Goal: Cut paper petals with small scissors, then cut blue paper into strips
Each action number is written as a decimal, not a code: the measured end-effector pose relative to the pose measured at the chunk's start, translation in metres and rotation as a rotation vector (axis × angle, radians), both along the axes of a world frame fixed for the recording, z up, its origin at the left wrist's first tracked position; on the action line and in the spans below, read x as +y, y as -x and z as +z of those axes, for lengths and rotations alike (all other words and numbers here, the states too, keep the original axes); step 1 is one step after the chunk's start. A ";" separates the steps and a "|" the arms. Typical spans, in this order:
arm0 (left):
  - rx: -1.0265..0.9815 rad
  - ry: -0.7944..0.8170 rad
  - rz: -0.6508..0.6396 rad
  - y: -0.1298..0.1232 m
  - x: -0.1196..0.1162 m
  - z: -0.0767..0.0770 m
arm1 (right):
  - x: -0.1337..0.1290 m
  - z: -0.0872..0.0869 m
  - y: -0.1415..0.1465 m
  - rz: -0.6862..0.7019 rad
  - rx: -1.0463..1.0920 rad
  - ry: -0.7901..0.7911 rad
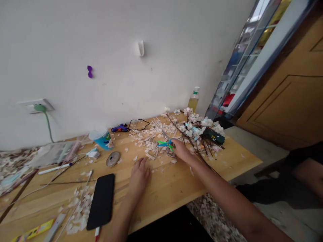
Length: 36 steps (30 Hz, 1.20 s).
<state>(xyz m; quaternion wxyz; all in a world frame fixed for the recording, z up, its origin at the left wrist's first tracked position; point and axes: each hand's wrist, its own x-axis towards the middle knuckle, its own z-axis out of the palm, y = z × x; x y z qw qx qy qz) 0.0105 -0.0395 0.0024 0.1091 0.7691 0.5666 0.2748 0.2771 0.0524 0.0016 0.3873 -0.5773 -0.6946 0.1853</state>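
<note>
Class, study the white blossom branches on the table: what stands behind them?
A bottle of yellow liquid stands behind the blossom branches; its cap and upper body show, but they hide its base.

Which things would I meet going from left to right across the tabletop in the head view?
White pen → black phone → left hand → blue-and-green scissors → right hand → dark green object. Overlapping things are left out.

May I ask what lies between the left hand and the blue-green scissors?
In the head view, pale scraps lie between the left hand and the scissors.
</note>
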 end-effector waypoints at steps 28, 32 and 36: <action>-0.330 0.235 -0.151 -0.063 0.068 0.039 | -0.012 0.015 -0.033 0.096 -0.096 0.058; -0.590 0.469 -0.189 -0.065 -0.046 0.012 | -0.011 0.008 -0.033 0.151 -0.159 0.036; -0.811 0.955 -0.277 -0.123 -0.158 -0.033 | 0.013 0.009 -0.039 0.168 -0.244 0.032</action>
